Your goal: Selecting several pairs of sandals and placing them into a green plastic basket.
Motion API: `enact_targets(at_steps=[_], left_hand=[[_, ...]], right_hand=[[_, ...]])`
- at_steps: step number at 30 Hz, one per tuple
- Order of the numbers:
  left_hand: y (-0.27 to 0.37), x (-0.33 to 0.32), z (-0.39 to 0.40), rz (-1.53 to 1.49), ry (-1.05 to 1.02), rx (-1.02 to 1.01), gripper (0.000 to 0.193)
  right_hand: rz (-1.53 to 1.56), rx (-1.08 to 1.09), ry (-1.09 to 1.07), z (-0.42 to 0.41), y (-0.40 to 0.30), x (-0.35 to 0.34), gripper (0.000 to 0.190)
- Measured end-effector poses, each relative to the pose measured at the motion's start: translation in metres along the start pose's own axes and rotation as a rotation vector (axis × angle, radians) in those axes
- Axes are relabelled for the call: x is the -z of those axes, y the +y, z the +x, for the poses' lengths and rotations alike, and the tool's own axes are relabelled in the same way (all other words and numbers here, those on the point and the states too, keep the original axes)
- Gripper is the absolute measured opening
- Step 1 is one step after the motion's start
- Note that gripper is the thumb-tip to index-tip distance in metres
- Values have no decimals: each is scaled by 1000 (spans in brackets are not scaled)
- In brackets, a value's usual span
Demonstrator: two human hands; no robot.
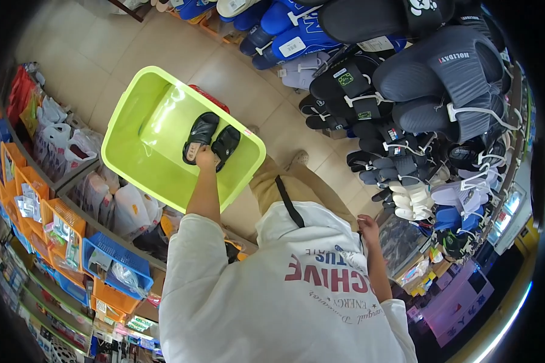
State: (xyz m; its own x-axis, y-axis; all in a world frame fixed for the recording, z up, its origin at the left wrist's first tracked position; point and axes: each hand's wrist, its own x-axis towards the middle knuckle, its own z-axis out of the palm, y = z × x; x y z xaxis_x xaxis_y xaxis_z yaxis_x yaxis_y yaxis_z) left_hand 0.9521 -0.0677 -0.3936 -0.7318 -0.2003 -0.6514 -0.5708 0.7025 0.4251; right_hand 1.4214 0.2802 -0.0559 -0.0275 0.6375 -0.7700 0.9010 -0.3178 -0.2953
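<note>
My left hand (pixel 205 157) reaches into a lime-green plastic tub (pixel 150 136) and grips a pair of black slide sandals at their heel ends. The nearer-left sandal (pixel 203 129) shows a tan insole with writing on it. Its mate (pixel 227 144) lies alongside at a slant, within the tub's walls. My fingers are partly hidden between the two heels. Down by my right thigh hangs my right hand (pixel 369 229), loosely curled, with nothing seen in it.
Racks of hanging slippers (pixel 440 81) crowd the right side. To the left, a divided bin holds bagged goods (pixel 134 208), beside orange baskets (pixel 63 227) and a blue basket (pixel 113 263). A red object (pixel 211 99) shows behind the tub, above the tiled floor (pixel 100 50).
</note>
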Motion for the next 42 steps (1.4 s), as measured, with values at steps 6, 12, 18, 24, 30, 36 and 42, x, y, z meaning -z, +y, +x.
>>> enact_targets(at_steps=[6, 12, 18, 24, 30, 36, 42], left_hand=[[7, -2, -7, 148, -41, -44, 35], [19, 13, -11, 241, -198, -19, 38], [38, 18, -9, 152, -251, 39, 38], [29, 12, -2, -500, -200, 354, 27], [9, 13, 19, -232, -187, 126, 21], [12, 8, 18, -167, -155, 144, 22], [-8, -1, 34, -42, -71, 43, 25]], right_hand=[[21, -26, 36, -5, 5, -3, 24], [34, -2, 19, -6, 7, -8, 21], [45, -14, 32, -3, 9, -13, 22], [64, 5, 19, -6, 4, -13, 23], [72, 25, -7, -10, -1, -11, 24], [-67, 42, 39, -18, -9, -10, 23], [1, 63, 40, -13, -3, -9, 23]])
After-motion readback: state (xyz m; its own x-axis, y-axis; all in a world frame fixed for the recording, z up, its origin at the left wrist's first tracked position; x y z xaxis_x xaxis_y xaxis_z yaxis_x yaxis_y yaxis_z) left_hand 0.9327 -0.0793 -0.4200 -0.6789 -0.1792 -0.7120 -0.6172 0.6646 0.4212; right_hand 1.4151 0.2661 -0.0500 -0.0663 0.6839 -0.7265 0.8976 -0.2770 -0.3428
